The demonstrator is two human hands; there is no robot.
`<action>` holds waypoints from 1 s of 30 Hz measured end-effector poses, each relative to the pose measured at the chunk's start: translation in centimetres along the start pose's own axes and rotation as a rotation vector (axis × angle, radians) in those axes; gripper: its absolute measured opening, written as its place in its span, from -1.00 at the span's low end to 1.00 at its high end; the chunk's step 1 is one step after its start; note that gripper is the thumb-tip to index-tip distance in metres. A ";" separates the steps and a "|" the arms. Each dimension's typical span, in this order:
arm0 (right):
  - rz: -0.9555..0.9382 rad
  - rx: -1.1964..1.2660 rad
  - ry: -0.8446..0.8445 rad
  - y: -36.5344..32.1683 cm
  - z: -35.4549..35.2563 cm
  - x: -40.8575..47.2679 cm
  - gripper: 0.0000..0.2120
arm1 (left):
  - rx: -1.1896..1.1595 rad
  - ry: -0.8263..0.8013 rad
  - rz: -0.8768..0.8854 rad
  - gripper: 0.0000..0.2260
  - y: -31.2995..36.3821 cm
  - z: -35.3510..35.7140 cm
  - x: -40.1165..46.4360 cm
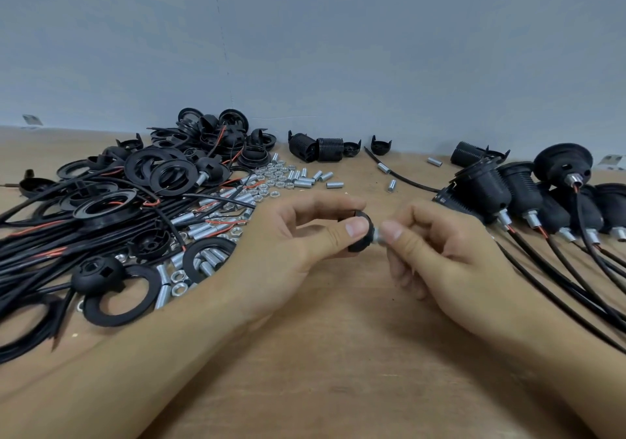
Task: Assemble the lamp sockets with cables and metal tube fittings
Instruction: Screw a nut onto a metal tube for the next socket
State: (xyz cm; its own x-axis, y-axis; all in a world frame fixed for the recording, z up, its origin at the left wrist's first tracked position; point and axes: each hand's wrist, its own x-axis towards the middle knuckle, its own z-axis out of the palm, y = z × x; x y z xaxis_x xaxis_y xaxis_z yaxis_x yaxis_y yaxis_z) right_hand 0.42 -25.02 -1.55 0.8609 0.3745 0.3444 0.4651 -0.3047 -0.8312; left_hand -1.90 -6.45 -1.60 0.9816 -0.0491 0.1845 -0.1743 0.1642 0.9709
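Wood bench (338,354): L hand (288,235) grips 1 socket cap (362,235), R hand (437,245) fingers pinch 1 tube (378,236).

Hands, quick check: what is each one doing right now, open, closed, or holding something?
Left hand: closed, gripping a black socket cap.
Right hand: closed, pinching a metal tube fitting at the cap's centre.

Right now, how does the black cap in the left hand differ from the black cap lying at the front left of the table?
The held cap is off the table, gripped on its side by the left hand, and the right hand pinches a metal tube at its end. The lying cap rests dome up, with no tube fitted. Both are black and rounded.
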 end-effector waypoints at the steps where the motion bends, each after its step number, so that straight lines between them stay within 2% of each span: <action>1: 0.010 -0.007 0.003 0.0 0.0 0.0 -0.65 | 0.009 -0.013 0.007 -0.76 0.0 0.0 -0.1; 4: 0.036 -0.005 0.028 -0.2 0.1 0.0 -0.52 | 0.041 -0.016 0.012 -0.78 0.0 0.1 0.0; 7: 0.013 -0.037 0.003 -0.3 0.0 0.0 -0.74 | 0.036 0.029 -0.009 -0.70 0.0 0.0 0.1; 9: -0.007 -0.065 -0.015 -0.2 0.0 0.0 -0.83 | 0.022 0.022 -0.010 -0.71 0.1 0.0 0.1; 12: 0.020 -0.028 0.017 0.0 0.1 0.0 -0.61 | -0.008 -0.010 -0.003 -0.76 0.0 0.1 0.0; 14: 0.029 -0.013 0.039 0.0 0.2 0.1 -0.54 | -0.020 -0.012 0.000 -0.75 0.0 0.0 0.1; 20: -0.043 -0.081 0.006 0.0 0.1 0.0 -0.76 | -0.086 0.010 -0.008 -0.66 0.1 -0.1 0.2; 26: 0.006 0.011 -0.045 -0.1 0.1 -0.2 -0.55 | -0.096 -0.027 0.007 -0.78 0.0 -0.1 0.2; 30: -0.039 -0.045 -0.016 -0.2 0.0 -0.1 -0.77 | -0.076 -0.003 0.007 -0.75 -0.1 -0.1 0.2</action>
State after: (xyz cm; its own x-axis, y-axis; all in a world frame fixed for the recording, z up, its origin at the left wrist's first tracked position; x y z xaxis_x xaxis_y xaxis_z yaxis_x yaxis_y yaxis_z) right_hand 0.27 -24.99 -1.39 0.8386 0.4006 0.3692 0.5075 -0.3282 -0.7967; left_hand -1.71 -6.39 -1.63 0.9802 -0.0511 0.1914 -0.1741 0.2389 0.9553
